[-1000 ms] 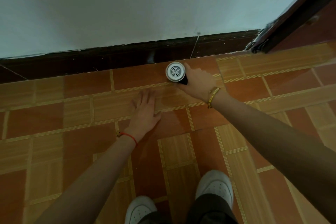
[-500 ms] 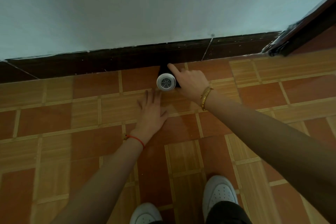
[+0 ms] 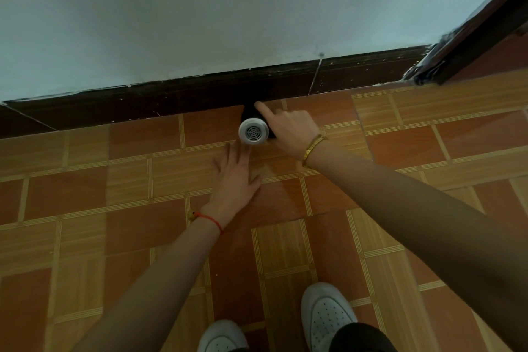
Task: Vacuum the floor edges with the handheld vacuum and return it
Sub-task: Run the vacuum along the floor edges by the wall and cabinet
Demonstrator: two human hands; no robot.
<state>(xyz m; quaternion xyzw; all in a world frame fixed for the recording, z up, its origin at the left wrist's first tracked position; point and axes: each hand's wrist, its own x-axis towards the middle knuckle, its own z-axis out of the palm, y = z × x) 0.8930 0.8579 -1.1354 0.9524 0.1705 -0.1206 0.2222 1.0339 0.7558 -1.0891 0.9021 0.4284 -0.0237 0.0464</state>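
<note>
Handheld vacuum (image 3: 253,131) in right hand (image 3: 294,130)

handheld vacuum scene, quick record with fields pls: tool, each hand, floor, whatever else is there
tool: handheld vacuum, white vented end toward the camera, dark front end at the baseboard
right: right hand grips the vacuum's body, index finger pointing along it
left: left hand flat on the floor, fingers spread, just below the vacuum
floor type: orange and wood-look tiles
other: white shoes
</note>
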